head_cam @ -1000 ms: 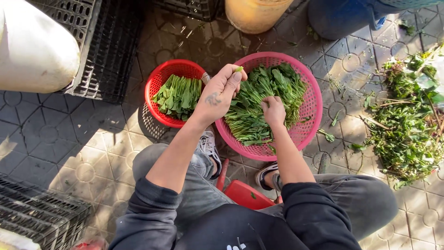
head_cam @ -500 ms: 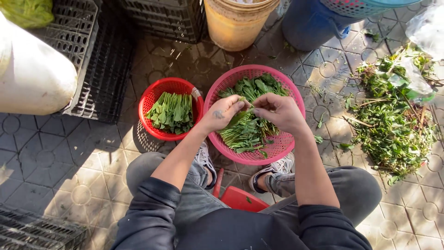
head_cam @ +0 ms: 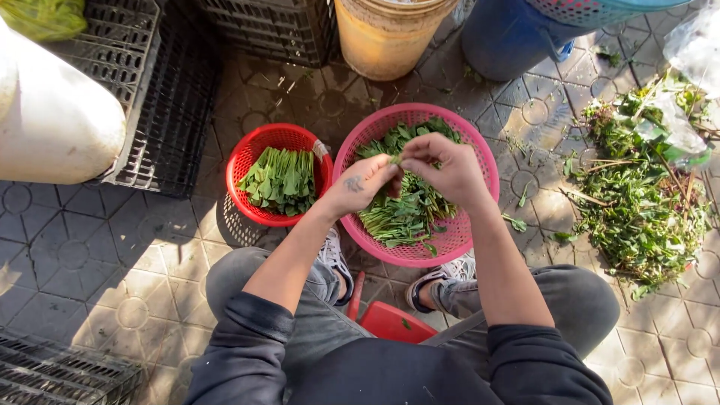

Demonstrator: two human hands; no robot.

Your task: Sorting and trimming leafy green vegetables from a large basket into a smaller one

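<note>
On the paved ground around the seated person, the biggest things stand at the edges: a white sack (head_cam: 52, 124) lies at the far left against a black crate (head_cam: 161, 97), another black crate (head_cam: 270, 30) sits at the top, and a third crate (head_cam: 52, 371) shows at the bottom left corner. Beside the top crate stands a tan bucket (head_cam: 390, 34), and next to that a blue barrel (head_cam: 517, 34). To the right, a heap of leafy trimmings (head_cam: 637, 195) spreads over the tiles, mixed with bits of clear plastic, well apart from the baskets.

Between the person's knees and the bucket sits a pink basket (head_cam: 480, 154), holding a loose pile of green stems (head_cam: 405, 214). Just beside it on the left, rims nearly touching, is a smaller red basket (head_cam: 251, 154) with a neat bunch of sorted greens (head_cam: 281, 180) laid inside. A red stool (head_cam: 390, 322) shows under the person.

Both hands hover over the pink basket and cover part of the pile. The left hand (head_cam: 360, 184) and the right hand (head_cam: 442, 169) meet fingertip to fingertip, each pinched narrowly on the same small sprig (head_cam: 395, 157), which is held above the basket's middle. A few stray leaves (head_cam: 517, 221) lie on the tiles just right of the pink basket.
</note>
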